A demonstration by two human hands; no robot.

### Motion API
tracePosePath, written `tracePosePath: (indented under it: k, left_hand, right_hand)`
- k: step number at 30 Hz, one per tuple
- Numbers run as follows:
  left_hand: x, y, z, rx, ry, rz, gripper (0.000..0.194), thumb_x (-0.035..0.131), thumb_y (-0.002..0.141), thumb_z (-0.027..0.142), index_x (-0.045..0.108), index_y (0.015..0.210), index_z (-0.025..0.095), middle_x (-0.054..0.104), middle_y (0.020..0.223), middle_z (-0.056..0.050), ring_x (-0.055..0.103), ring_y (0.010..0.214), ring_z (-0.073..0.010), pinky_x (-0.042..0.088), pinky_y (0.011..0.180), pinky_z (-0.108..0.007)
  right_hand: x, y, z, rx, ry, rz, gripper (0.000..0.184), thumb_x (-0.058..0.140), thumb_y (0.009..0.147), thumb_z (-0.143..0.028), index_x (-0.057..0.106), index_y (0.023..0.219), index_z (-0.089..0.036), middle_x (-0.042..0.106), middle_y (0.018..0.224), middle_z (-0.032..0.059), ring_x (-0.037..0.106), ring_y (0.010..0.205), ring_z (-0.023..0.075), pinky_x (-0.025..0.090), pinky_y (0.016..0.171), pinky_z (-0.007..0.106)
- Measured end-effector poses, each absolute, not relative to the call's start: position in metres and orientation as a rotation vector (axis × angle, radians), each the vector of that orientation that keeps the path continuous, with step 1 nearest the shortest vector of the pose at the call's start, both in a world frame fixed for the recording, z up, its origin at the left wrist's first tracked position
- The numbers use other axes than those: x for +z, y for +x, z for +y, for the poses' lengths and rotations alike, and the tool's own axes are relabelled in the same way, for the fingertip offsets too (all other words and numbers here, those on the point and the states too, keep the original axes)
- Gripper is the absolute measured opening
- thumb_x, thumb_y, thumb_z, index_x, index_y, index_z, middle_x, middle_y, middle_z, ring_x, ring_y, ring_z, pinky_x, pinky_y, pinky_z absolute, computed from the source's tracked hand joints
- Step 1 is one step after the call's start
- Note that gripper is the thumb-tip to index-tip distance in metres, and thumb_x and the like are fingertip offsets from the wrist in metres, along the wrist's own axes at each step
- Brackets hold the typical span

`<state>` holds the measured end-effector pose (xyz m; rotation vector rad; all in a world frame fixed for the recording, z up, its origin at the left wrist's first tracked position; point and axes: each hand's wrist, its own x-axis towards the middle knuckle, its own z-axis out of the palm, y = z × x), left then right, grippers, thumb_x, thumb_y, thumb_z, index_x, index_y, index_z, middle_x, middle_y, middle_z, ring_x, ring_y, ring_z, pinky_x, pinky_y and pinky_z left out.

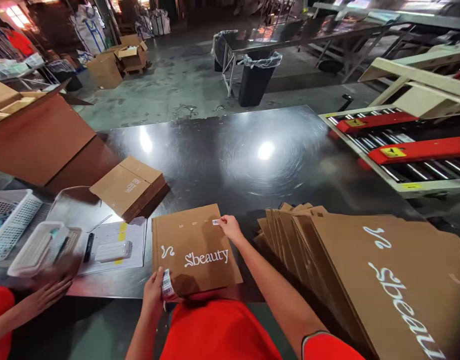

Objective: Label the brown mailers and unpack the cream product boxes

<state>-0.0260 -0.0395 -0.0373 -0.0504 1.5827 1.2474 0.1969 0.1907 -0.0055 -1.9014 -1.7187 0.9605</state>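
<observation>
In front of me lies a flat brown cardboard box (199, 277) printed with white "beauty" lettering and a squiggle. My right hand (232, 229) is closed, its fingertips on a small white barcode label (215, 222) at the box's upper right corner. At the lower left corner, my left hand (153, 291) is closed around a curling strip of barcode labels (167, 284), against the box's edge. Large folded cardboard boxes (350, 240), with the same lettering, lean in a row to the right of my right arm.
A stack of smaller folded boxes (130, 182) sits left, near papers (137, 250), a white plastic basket (17, 220) and a big open carton (38, 145). A co-worker's hand (51, 295) rests at the table's left edge. A roller conveyor (413, 175) adjoins the right.
</observation>
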Motion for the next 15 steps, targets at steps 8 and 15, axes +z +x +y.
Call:
tracePosePath:
  k: [8,15]
  left_hand:
    - [-0.082,-0.033,-0.041,1.247,-0.162,1.493,0.027,0.074,0.077,0.037,0.067,0.083,0.012,0.075,0.073,-0.008,0.07,0.063,-0.0172,0.057,0.062,-0.028]
    - [-0.078,-0.033,-0.042,1.219,-0.154,1.523,0.027,0.075,0.076,0.038,0.066,0.084,0.013,0.075,0.074,-0.008,0.071,0.063,-0.0187,0.057,0.06,-0.029]
  right_hand:
    - [-0.042,0.187,0.202,0.847,-2.129,-1.868,0.017,0.061,0.085,-0.023,0.075,0.077,-0.018,0.063,0.097,0.0077,0.06,0.08,0.0153,0.044,0.075,0.026]
    - [-0.038,0.185,0.199,0.796,-2.184,-1.947,0.021,0.058,0.09,-0.025,0.077,0.085,-0.018,0.063,0.102,0.01,0.061,0.087,0.0178,0.044,0.076,0.026]
